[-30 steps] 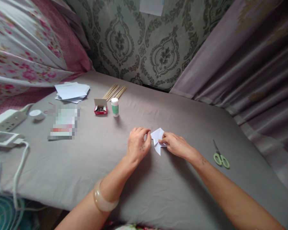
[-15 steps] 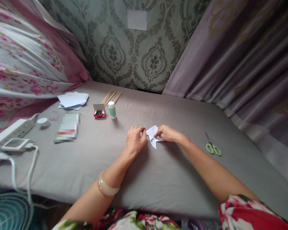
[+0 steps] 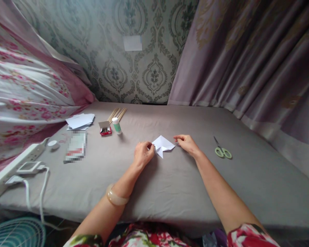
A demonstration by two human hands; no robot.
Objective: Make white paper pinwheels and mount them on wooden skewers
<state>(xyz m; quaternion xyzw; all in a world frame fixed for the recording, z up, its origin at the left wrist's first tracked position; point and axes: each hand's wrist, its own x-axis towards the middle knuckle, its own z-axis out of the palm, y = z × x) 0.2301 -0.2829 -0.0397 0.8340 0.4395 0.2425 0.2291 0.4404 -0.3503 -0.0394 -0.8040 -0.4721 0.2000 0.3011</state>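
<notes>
A folded white paper piece [image 3: 161, 142] with pointed corners lies on the grey cloth in front of me. My left hand [image 3: 143, 153] pinches its left corner between thumb and fingers; that corner is partly hidden by the fingertips. Just off the paper's right tip, my right hand [image 3: 187, 144] hovers with its fingers loosely apart and nothing in them. Further right rest scissors [image 3: 222, 151] with green handles, blades pointing away from me.
A white-capped bottle [image 3: 116, 126], an open small red box [image 3: 105, 129] and wooden sticks [image 3: 119, 113] stand at the back left. Beyond them lie stacked white papers [image 3: 80, 120]. A blurred packet [image 3: 76, 146], a white round cap [image 3: 53, 145] and a power strip [image 3: 20, 168] sit left.
My right hand has let go of the paper and drawn off to the right, uncovering its right tip. My left hand stays at the left corner. The camera view has tilted up.
</notes>
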